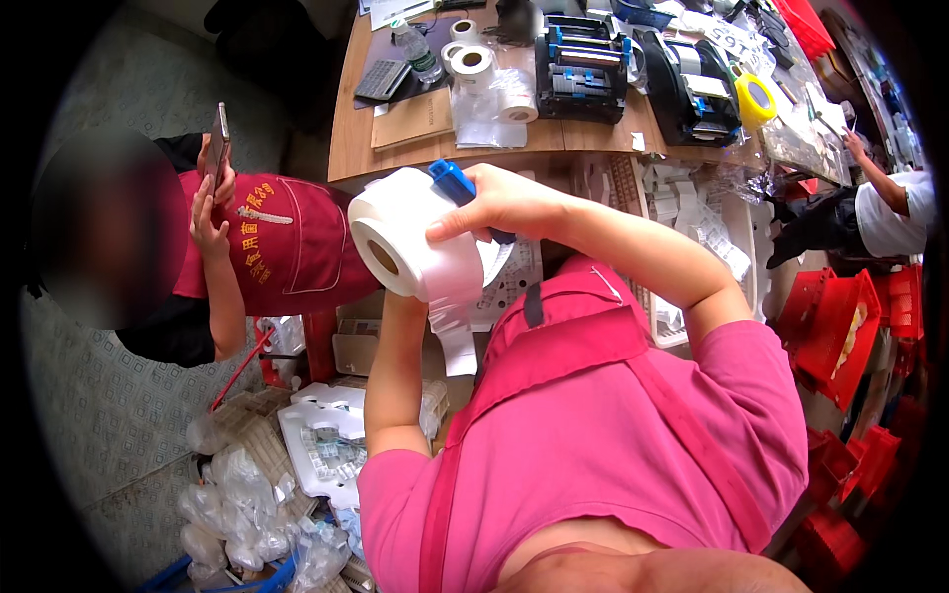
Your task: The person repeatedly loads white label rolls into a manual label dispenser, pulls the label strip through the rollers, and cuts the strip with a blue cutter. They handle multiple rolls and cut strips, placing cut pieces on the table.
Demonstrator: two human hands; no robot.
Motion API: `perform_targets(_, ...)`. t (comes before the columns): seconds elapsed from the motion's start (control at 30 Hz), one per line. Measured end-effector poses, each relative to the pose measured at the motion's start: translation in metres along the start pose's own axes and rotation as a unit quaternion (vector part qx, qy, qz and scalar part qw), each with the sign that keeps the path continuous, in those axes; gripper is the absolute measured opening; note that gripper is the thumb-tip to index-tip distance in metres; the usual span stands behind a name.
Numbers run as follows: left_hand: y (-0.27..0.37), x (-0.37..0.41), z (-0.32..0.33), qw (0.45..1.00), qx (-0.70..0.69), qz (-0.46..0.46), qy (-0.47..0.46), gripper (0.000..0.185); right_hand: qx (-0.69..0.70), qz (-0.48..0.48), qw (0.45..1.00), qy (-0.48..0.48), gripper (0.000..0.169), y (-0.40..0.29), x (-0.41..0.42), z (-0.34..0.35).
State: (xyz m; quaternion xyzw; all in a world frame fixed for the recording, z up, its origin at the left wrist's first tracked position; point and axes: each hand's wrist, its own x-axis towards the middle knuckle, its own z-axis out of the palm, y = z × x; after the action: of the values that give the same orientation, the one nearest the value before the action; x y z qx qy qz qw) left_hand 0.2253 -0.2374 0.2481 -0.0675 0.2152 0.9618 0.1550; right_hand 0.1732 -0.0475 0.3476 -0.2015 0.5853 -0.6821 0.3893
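Two white label rolls (419, 237) are side by side in front of me, with a strip of labels hanging from them. My right hand (482, 204) grips a blue plastic piece (451, 182), with its thumb on the larger roll. Behind the rolls, my left hand is hidden; only my left forearm (397, 356) shows, reaching up to them from below. On the wooden table (549, 137) beyond stand two opened label printers (582, 70) (693, 89), more white rolls (473, 63) in clear plastic, a notebook (411, 122) and a calculator (382, 79).
At left, a person in a red apron (296, 244) holds a phone (217, 144). Another person (893, 211) works at far right. Plastic bags (245, 504) and a white crate (319, 437) are lower left. Red baskets (830, 326) stand right. An open drawer (645, 289) holds labels.
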Motion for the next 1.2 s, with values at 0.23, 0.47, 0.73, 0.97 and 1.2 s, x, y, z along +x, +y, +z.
perform_targets(0.23,0.019,-0.009,-0.017,0.989,0.088,0.083,0.086,0.029,0.072,-0.001,0.989,0.126,0.039,0.020,-0.016,-0.017)
perform_targets(0.47,-0.026,-0.023,0.047,0.862,0.482,0.159,-0.019,0.047,0.140,0.025,0.968,0.207,0.027,0.039,-0.019,-0.032)
perform_targets(0.73,-0.049,0.011,0.059,0.804,0.560,0.199,-0.001,0.028,0.272,0.071,0.922,0.266,0.024,0.054,-0.029,-0.050)
perform_targets(0.97,-0.047,0.057,0.034,0.968,0.219,-0.018,0.117,0.019,0.274,0.033,0.946,0.168,0.024,0.027,-0.061,-0.083)
perform_targets(1.2,-0.034,0.100,0.004,0.978,0.137,-0.072,0.136,0.018,-0.002,-0.012,0.985,0.171,0.030,-0.032,-0.090,-0.208)
